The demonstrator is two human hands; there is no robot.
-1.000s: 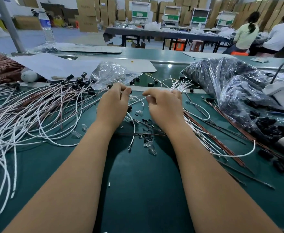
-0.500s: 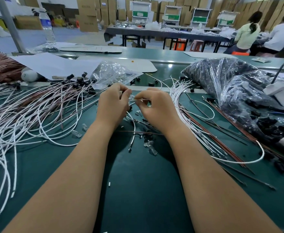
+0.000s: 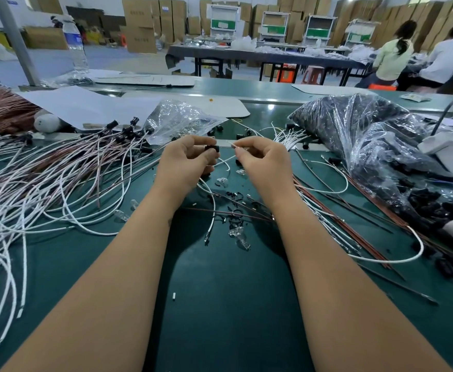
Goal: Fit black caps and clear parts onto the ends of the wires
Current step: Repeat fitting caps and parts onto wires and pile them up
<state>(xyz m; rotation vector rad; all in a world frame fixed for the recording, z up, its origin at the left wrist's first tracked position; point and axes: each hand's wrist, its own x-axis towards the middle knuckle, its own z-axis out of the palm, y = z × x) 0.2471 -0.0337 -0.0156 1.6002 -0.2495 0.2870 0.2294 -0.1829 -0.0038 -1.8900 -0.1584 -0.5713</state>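
My left hand (image 3: 186, 163) pinches a small black cap (image 3: 211, 149) between thumb and fingers. Just to its right, my right hand (image 3: 264, 162) pinches the end of a white wire (image 3: 226, 159), whose tip points toward the cap with a small gap between them. The wire loops down under my hands. Loose clear parts (image 3: 221, 181) and black caps (image 3: 234, 220) lie on the green mat below my hands. A pile of white and brown wires with black caps fitted (image 3: 59, 178) spreads to the left.
A clear bag of clear parts (image 3: 182, 119) lies behind my left hand. A large plastic bag of black caps (image 3: 375, 146) fills the right side. White and brown wires (image 3: 335, 218) lie at the right. Paper sheets (image 3: 86, 106) and a water bottle (image 3: 75, 47) stand at the back left.
My hands have lifted and moved slightly apart. The left hand now shows a black cap in its fingers, and the right hand has drawn the white wire's end up beside it.
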